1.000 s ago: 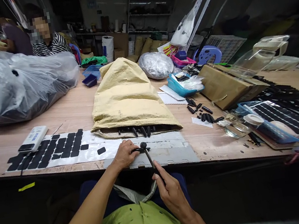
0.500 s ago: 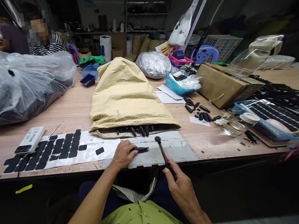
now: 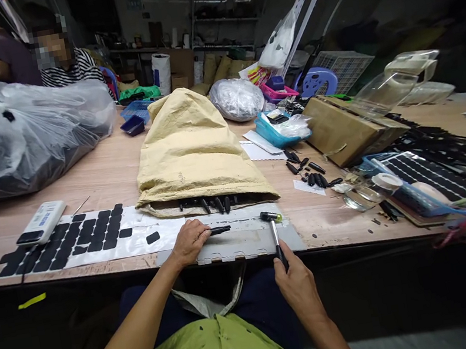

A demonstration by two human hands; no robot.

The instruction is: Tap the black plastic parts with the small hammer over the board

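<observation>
My left hand [image 3: 189, 240] rests on a grey metal plate [image 3: 244, 243] at the table's near edge and pinches a slim black part [image 3: 220, 230] that lies flat on the plate. My right hand [image 3: 299, 285] grips the handle of a small hammer [image 3: 273, 228], whose head sits over the plate's right end, well to the right of the black part. Just beyond the plate, several more black parts [image 3: 215, 204] poke out from under a tan woven sack [image 3: 192, 145].
A white sheet of black pads [image 3: 74, 240] with a remote control [image 3: 40, 223] on it lies at left. A big clear plastic bag [image 3: 17, 139], a cardboard box [image 3: 353, 130], a solar panel [image 3: 428, 180] and loose black parts [image 3: 310, 170] crowd the table. Two people sit at far left.
My right hand has swung the hammer away from the black part, to the right and down onto the plate's right end. My left hand has stayed on the part.
</observation>
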